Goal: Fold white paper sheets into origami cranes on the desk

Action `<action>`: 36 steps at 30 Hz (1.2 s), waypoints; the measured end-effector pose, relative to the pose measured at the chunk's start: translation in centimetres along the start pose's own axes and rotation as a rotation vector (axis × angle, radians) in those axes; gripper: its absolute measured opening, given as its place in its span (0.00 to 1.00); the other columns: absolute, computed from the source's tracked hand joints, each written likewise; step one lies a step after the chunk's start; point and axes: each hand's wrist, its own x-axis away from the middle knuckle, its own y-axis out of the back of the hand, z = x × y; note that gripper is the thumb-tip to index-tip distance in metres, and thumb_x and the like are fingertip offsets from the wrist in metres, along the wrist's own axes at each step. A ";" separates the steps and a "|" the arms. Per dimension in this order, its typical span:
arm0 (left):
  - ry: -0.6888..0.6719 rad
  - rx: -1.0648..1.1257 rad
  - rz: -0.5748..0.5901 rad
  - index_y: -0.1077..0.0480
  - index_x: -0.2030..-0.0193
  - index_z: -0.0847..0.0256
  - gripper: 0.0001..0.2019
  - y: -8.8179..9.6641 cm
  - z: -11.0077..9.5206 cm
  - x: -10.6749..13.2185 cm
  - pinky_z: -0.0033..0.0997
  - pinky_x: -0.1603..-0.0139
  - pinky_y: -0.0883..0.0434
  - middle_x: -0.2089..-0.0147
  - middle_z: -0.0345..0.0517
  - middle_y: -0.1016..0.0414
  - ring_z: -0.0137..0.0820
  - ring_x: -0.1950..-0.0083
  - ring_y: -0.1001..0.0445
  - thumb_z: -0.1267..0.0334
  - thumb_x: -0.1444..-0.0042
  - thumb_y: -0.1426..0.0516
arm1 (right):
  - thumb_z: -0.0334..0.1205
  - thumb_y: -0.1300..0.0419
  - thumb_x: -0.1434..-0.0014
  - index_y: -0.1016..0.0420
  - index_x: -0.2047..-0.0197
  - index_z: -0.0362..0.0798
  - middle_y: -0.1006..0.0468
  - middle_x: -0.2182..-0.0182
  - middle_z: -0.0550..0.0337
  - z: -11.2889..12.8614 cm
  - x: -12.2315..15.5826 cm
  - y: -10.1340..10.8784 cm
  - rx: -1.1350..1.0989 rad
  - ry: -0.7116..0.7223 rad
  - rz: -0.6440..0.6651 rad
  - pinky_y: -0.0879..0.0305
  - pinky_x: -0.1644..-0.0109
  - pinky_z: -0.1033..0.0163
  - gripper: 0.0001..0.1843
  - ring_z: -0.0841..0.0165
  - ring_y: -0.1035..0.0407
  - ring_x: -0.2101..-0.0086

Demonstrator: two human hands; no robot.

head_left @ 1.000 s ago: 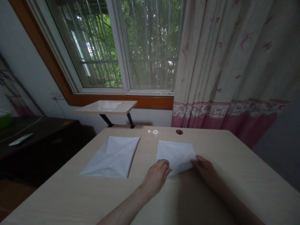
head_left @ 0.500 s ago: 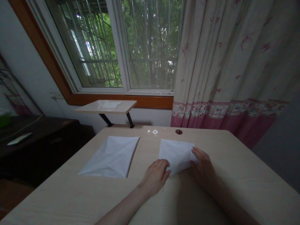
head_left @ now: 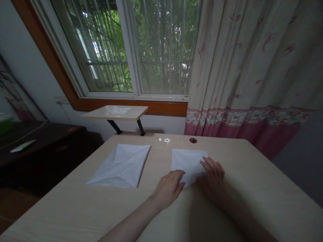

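A folded white paper sheet (head_left: 188, 161) lies on the table in front of me, its far edge toward the window. My left hand (head_left: 170, 186) is at the near left corner of this sheet, fingers curled over the edge and the thumb close beside it. On the right side, my right hand (head_left: 213, 176) rests over the sheet with its fingers spread and extended, covering the right corner. To the left, apart from both hands, lies a flat pile of larger creased white paper sheets (head_left: 123, 164).
The pale wooden table (head_left: 161, 215) has a round cable hole (head_left: 193, 140) near its back edge. A small raised shelf (head_left: 98, 115) at the back left bears a white sheet. A dark cabinet (head_left: 63, 134) stands left, a floral curtain (head_left: 234, 67) hangs right.
My right hand has moved left, farther in over the sheet, and its fingers have spread. My left hand stays at the near left corner. The view has shifted slightly.
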 end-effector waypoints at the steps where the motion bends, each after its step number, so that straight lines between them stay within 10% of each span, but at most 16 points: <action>1: -0.002 -0.003 0.012 0.39 0.42 0.57 0.14 0.0 -0.1 0.0 0.39 0.45 0.30 0.46 0.47 0.28 0.37 0.45 0.29 0.63 0.34 0.49 | 0.46 0.47 0.36 0.47 0.36 0.45 0.35 0.41 0.43 -0.1 0.1 -0.1 0.009 0.002 0.001 0.54 0.36 0.42 0.29 0.53 0.45 0.39; 19: -0.215 -0.054 0.029 0.37 0.43 0.58 0.14 -0.1 -0.5 0.2 0.41 0.32 0.43 0.45 0.44 0.27 0.34 0.44 0.29 0.66 0.34 0.50 | 0.52 0.52 0.34 0.69 0.28 0.45 0.65 0.30 0.42 -1.0 0.5 -1.9 0.100 -0.063 0.005 0.50 0.38 0.39 0.41 0.45 0.58 0.34; 36: -0.170 -0.078 0.100 0.37 0.40 0.55 0.20 0.0 -0.9 0.2 0.44 0.39 0.35 0.38 0.49 0.35 0.42 0.39 0.35 0.62 0.38 0.43 | 0.48 0.50 0.35 0.68 0.28 0.45 0.42 0.36 0.38 -2.2 2.1 -3.3 -0.109 -0.164 0.156 0.39 0.42 0.41 0.41 0.50 0.43 0.39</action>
